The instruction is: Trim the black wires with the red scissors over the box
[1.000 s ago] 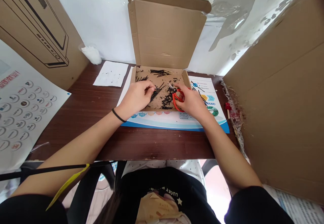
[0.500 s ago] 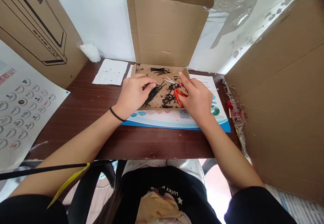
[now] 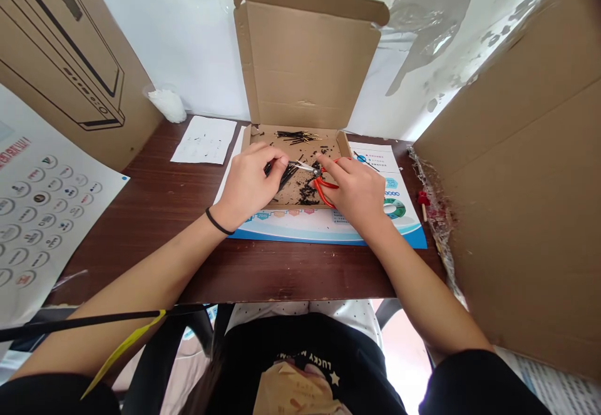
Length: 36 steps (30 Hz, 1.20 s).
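My left hand pinches a thin black wire, its end pointing right. My right hand has its fingers in the red handles of a pair of scissors, whose blades reach left to the wire's end by my left fingertips. Both hands are over a shallow cardboard box with its lid standing up at the back. Under my left hand lies a bunch of black wires. Short black scraps are strewn below the scissors. Another bundle of black wires with gold-coloured tips lies at the back.
A printed blue-and-white sheet lies under the box. White paper with a few scraps is at the left, near a white plastic bag. Large cardboard boxes stand at the left and right.
The scissors have moved left, bringing their blades to the wire at my left fingertips. My left hand keeps its pinch and has shifted only slightly.
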Available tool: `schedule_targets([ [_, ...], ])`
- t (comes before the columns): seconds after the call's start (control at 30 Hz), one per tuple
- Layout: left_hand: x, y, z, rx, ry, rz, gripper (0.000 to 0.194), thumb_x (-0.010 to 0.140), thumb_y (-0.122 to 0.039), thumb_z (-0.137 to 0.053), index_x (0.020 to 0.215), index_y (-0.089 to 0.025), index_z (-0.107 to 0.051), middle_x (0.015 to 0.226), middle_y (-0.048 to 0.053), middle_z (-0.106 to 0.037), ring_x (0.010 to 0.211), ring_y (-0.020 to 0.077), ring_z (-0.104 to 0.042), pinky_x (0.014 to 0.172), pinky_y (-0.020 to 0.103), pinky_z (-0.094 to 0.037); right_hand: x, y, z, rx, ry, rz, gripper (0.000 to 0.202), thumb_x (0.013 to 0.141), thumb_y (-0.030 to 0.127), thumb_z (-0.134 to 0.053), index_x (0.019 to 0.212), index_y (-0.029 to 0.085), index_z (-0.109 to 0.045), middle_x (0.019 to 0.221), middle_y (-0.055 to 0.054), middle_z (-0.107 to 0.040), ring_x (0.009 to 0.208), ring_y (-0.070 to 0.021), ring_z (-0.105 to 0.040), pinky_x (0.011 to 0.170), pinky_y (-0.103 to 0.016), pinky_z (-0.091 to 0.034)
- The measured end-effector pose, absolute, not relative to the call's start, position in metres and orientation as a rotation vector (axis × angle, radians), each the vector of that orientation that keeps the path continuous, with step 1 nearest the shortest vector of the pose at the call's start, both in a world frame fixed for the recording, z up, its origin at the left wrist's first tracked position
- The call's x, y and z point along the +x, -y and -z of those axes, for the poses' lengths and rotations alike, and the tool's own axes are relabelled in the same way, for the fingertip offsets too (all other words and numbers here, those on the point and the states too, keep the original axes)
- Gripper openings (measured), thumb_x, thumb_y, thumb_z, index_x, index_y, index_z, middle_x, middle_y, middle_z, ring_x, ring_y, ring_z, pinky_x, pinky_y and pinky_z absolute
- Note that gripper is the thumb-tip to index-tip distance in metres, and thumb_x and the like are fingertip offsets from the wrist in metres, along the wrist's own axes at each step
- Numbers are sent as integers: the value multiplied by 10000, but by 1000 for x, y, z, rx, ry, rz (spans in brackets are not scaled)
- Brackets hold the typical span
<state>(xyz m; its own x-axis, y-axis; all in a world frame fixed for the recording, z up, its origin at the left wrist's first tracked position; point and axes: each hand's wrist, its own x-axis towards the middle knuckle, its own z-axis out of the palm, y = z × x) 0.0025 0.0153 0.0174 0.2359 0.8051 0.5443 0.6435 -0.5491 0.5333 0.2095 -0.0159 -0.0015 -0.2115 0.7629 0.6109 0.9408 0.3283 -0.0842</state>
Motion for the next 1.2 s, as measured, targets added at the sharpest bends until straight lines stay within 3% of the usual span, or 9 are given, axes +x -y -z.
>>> schedule_targets([
  [0.17,7,-15,-12,1768,-1076,-1116,259,936,-403,-557,905,-163,-649,769,48,-697,733,155,-635,731,288,-476,199,15,-4,-1404,1566,-532,365,782,460,-708,1043,205,-710,818,-31,-715,712,-155,-612,656,-300,-459],
  [0.3,20,-7,-7,1427,-858,-1136,310,845,-497,-678,881,-190,-661,895,45,-694,844,158,-641,792,296,-498,186,17,-5,-1140,1230,-1093,419,663,497,-795,948,233,-638,805,-7,-707,714,-148,-627,656,-300,-509],
  [0.43,29,-2,-1,1147,-739,-1117,278,782,-478,-753,855,-215,-703,956,14,-672,827,125,-594,790,286,-498,178,19,-3,-1027,1115,-1240,468,567,443,-869,918,259,-619,816,10,-686,740,-148,-632,656,-297,-522],
  [0.53,29,-3,1,1084,-723,-1101,267,739,-460,-797,818,-214,-728,939,3,-672,773,99,-560,750,257,-485,177,20,-2,-1048,1075,-1307,466,546,423,-886,897,252,-631,700,48,-615,544,-81,-500,488,-243,-408],
  [0.67,24,-4,-3,1109,-762,-1200,270,696,-451,-833,788,-212,-747,932,13,-683,782,108,-568,715,244,-481,180,21,-5,-1007,1064,-1347,466,540,404,-901,886,244,-631,684,61,-600,478,-42,-399,429,-226,-304],
  [0.87,22,-6,-9,1137,-802,-1252,333,663,-489,-841,829,-212,-758,865,18,-670,719,104,-560,617,225,-468,179,23,-6,-992,1076,-1376,457,599,429,-878,916,246,-604,673,65,-623,443,-40,-389,424,-234,-309],
  [1.2,23,-4,-10,1176,-760,-1227,338,731,-506,-787,823,-195,-689,906,26,-636,766,120,-555,688,263,-496,177,22,-1,-1013,1131,-1368,466,625,464,-850,952,244,-602,696,56,-667,440,-52,-431,427,-227,-351],
])
